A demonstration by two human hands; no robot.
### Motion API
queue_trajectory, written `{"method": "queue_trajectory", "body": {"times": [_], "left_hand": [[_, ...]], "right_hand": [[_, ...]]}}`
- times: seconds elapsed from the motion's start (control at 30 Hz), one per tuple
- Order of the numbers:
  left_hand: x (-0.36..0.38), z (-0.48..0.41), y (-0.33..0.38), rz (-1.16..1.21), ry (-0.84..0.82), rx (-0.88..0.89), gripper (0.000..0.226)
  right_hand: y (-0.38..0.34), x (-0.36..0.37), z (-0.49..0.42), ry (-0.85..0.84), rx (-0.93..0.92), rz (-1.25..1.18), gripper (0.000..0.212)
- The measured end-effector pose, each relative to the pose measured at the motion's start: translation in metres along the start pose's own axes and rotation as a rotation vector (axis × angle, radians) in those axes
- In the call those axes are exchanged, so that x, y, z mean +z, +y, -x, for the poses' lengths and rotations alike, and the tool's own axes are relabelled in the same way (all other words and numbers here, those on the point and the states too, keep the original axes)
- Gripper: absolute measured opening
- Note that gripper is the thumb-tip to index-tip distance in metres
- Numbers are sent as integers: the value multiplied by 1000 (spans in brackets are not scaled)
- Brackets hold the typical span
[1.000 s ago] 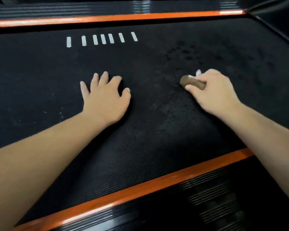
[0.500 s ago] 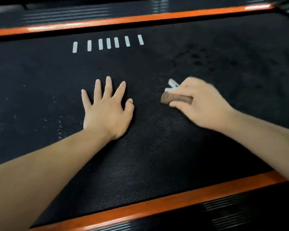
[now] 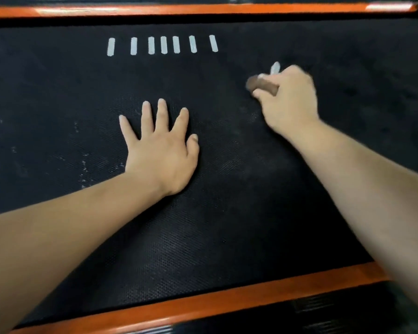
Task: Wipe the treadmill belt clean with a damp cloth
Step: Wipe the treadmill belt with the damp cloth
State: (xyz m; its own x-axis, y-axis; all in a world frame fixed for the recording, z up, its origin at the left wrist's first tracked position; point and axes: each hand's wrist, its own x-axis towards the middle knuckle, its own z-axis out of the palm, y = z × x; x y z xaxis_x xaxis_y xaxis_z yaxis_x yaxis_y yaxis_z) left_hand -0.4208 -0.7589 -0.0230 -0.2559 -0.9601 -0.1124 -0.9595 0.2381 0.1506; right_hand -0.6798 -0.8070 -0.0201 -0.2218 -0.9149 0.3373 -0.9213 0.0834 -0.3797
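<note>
The black textured treadmill belt (image 3: 227, 225) fills most of the view. My left hand (image 3: 161, 150) lies flat on it, fingers spread, palm down, left of centre. My right hand (image 3: 288, 100) is further up and to the right, fingers curled round a small brown cloth (image 3: 261, 85) pressed on the belt; a whitish bit of it sticks out above the knuckles. The hand and cloth are blurred by motion. Pale dust specks mark the belt left of my left hand.
Orange side rails (image 3: 203, 302) run along the near and far edges of the belt, with black ribbed foot strips beyond them. A row of several white dashes (image 3: 163, 45) is printed on the belt near the far rail.
My right hand with the cloth slid left and nearer, then back away to the right and further up the belt. My left hand stayed flat in place, its fingers spreading a little.
</note>
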Motion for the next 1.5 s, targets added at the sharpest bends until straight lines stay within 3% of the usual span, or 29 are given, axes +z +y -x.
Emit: {"method": "queue_trajectory", "body": {"times": [0.13, 0.17, 0.27, 0.3, 0.4, 0.47, 0.53, 0.6, 0.63, 0.77, 0.83, 0.97, 1.13, 1.17, 1.27, 1.3, 1.43, 1.5], "left_hand": [[-6, -6, 6, 31, -28, 4, 61], [-6, -9, 8, 53, -22, 9, 61], [-9, -15, 15, 101, -8, 40, 63], [-9, -18, 18, 113, -4, 70, 63], [-5, -30, 22, 119, 18, 130, 64], [-1, -32, 21, 86, 33, 129, 68], [0, -31, 20, 79, 42, 119, 73], [-3, -31, 24, 102, 18, 103, 72], [-6, -33, 29, 116, 12, 84, 68], [-9, -47, 62, 157, 27, -35, 61], [-3, -53, 72, 159, 21, -68, 67], [12, -55, 74, 84, 101, -77, 69], [12, -54, 76, 44, 95, -105, 70], [11, -55, 76, 42, 93, -108, 70], [12, -53, 78, 38, 105, -115, 71], [11, -54, 78, 35, 109, -117, 71], [10, -56, 78, 23, 105, -128, 72], [10, -56, 78, 23, 99, -126, 72]], "right_hand": [[-29, 0, 30, -183, -296, -101, 25], [-21, -3, 14, -155, -278, -59, 24], [2, -4, -47, -15, 87, 20, 30], [0, 1, -50, -1, 93, 7, 31], [-36, 11, -12, -171, -190, -68, 31], [-34, 5, -13, -233, -263, -48, 32], [-12, 5, -50, -135, -138, 92, 29], [7, 12, -82, -16, 109, 74, 29], [5, 19, -85, 8, 115, 52, 29], [-21, 23, -48, -208, -281, -90, 30], [-6, 16, -70, -206, -305, -39, 25], [10, 31, -120, -26, -77, 40, 25], [-2, 18, -87, -292, -452, -115, 25], [6, 16, -101, -269, -432, -73, 23], [24, 27, -157, -69, -60, -15, 22], [21, 36, -164, -15, -23, -14, 25], [-10, 51, -136, -232, -415, -109, 22], [-5, 44, -151, -201, -383, -82, 21]]}}
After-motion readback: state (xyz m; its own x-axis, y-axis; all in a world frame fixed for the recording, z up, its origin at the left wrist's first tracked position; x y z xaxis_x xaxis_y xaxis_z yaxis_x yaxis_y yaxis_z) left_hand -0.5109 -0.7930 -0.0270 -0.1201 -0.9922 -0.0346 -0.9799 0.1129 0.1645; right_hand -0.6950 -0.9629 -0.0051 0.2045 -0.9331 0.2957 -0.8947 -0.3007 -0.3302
